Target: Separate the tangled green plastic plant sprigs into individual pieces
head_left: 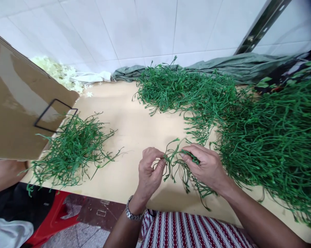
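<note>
White wall tiles back a pale wooden bench (129, 137) strewn with green plastic stems. Both of the person's hands meet just above the near edge of the bench, and between them hangs one green sprig (176, 164), a branching plastic piece with thin trailing tendrils.

The left hand (149, 172), wearing a metal wristwatch (133, 213), is closed in a pinch on the sprig's left end, thumb and forefinger pressed together on it. The right hand (206, 166) is closed over the sprig's right part, its fingers curled over the stem with more tendrils hanging out below the palm. The stretch of sprig between the two hands runs roughly left to right, while its loose tendrils droop toward the person and brush the bench. The two hands are near each other, apart only by the short bridge of stem.

The large heap of green stems (271, 144) lies just beside the right hand, on its outer side, spreading to the far end of the bench; the right hand is clearly the nearer to it. A smaller pile of stems (70, 151) lies well apart to the left, beyond the left hand, partly under the flap of a cardboard box (18, 110). A grey-green cloth (222, 67) lies along the wall.
</note>
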`<state>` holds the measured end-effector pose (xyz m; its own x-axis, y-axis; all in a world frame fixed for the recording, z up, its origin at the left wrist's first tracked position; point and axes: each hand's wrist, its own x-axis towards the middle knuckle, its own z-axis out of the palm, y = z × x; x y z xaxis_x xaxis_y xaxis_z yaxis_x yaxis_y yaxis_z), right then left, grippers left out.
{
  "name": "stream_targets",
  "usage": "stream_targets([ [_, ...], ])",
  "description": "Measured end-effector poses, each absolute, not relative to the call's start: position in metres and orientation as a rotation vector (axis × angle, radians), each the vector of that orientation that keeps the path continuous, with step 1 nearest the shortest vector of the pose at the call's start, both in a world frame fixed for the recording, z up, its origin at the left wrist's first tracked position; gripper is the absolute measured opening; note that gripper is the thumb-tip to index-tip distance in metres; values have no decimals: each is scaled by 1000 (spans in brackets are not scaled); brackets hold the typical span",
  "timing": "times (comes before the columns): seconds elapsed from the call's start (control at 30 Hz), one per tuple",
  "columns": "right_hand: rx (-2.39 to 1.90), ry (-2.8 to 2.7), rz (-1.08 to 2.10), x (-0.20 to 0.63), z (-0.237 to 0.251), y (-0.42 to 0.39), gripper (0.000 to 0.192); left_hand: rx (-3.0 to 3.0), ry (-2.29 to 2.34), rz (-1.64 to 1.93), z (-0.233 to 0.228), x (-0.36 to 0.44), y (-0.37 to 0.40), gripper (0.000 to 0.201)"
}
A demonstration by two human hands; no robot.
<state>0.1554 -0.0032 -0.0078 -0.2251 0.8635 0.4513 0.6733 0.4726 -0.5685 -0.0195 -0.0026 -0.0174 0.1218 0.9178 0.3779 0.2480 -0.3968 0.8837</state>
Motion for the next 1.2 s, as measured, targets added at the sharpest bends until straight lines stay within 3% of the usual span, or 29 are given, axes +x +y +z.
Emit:
stream_targets([
  [0.2,-1375,-2041,256,173,-1,-5,28,1919,1223,1138,0,-17,2,15],
  [0.37,-1276,-1930,192,182,29,-9,23,2075,1285,1013,7,-11,2,16],
  [0.53,-1179,-2530,204,167,44,-1,18,2305,1232,967,9,-2,2,16],
  [0.67,-1248,-2634,349,168,36,4,16,2386,1150,923,10,-1,5,14],
  [0.8,-1254,-2329,541,176,19,3,5,2323,1226,1324,7,-7,0,27],
  [0.9,-1312,-1992,700,176,8,2,12,2282,1143,1632,5,-9,-9,44],
  [1.07,-1358,-1758,848,167,3,-2,15,1731,1088,1077,-3,4,-16,15],
  [1.2,-1334,-1740,912,160,1,-7,15,1045,1058,1100,-11,16,-10,11],
])
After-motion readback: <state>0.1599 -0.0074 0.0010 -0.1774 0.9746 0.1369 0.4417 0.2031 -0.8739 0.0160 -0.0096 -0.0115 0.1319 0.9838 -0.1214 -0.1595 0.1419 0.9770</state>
